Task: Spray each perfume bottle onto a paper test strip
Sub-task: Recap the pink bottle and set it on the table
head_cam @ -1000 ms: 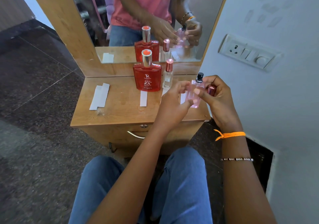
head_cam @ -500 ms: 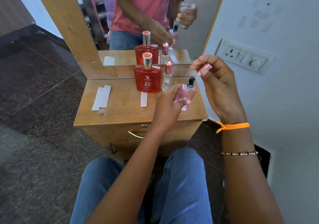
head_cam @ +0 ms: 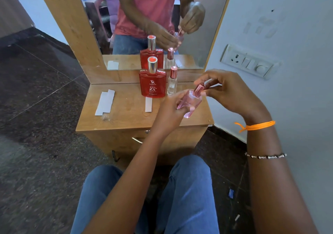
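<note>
My left hand (head_cam: pixel 170 112) grips a pink perfume bottle (head_cam: pixel 191 102), tilted, above the right part of the wooden table (head_cam: pixel 126 118). My right hand (head_cam: pixel 228 93) pinches the rose-gold cap (head_cam: pixel 199 89), which sits on the bottle's neck. A red perfume bottle (head_cam: pixel 152 86) with a silver cap stands at the back of the table. Beside it on the right stands a slim clear bottle (head_cam: pixel 172 82) with a rose-gold cap. One paper test strip (head_cam: pixel 148 104) lies in front of the red bottle. Several more strips (head_cam: pixel 105 102) lie at the left.
A mirror (head_cam: pixel 144 17) rises behind the table and reflects the bottles and hands. A white wall with a switch panel (head_cam: pixel 250 62) is close on the right. My knees in jeans (head_cam: pixel 187 188) sit below the table's drawer front. Dark floor lies to the left.
The cap was off the pink bottle and held up in my right hand. It has come down onto the bottle's neck, covering the black sprayer. My left hand kept the bottle.
</note>
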`<state>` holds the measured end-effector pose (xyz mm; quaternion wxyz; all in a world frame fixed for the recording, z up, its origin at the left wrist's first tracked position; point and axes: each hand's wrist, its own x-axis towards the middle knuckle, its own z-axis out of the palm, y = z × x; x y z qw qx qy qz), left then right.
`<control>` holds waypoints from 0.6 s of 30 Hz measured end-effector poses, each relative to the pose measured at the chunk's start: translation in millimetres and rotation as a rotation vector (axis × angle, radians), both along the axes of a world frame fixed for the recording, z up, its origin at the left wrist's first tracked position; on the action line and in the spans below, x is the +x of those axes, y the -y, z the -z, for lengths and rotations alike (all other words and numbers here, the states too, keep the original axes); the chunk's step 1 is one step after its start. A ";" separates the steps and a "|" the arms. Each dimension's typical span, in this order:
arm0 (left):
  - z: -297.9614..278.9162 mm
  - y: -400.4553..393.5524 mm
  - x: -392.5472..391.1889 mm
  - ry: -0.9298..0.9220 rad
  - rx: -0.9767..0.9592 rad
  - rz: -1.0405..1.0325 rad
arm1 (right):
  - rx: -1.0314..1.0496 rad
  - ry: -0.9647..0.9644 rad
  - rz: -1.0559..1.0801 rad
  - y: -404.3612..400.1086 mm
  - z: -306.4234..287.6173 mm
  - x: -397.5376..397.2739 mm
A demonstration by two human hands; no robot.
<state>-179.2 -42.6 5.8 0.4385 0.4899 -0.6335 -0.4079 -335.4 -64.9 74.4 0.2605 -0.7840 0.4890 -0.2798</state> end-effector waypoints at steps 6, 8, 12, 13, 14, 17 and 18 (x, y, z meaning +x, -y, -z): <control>-3.5 0.4 -1.5 0.066 -0.039 -0.011 | -0.086 -0.199 0.135 8.0 -7.3 -1.3; -2.9 -0.1 -1.6 0.067 -0.036 -0.008 | -0.185 -0.376 0.221 8.6 -1.8 2.4; 0.3 0.8 -0.3 0.057 -0.027 -0.001 | -0.109 -0.246 0.132 4.4 -5.8 0.8; 0.4 1.4 0.5 0.065 -0.026 -0.004 | -0.059 -0.203 0.079 4.4 -8.5 -0.7; 0.4 2.0 0.9 0.072 -0.029 -0.007 | -0.038 -0.180 0.038 5.0 -9.5 -2.1; -0.1 0.9 0.1 0.078 -0.049 -0.012 | -0.068 -0.274 0.114 6.5 -6.7 2.4; -0.5 -0.1 -0.5 0.072 -0.050 -0.013 | -0.124 -0.376 0.173 6.3 -3.8 5.0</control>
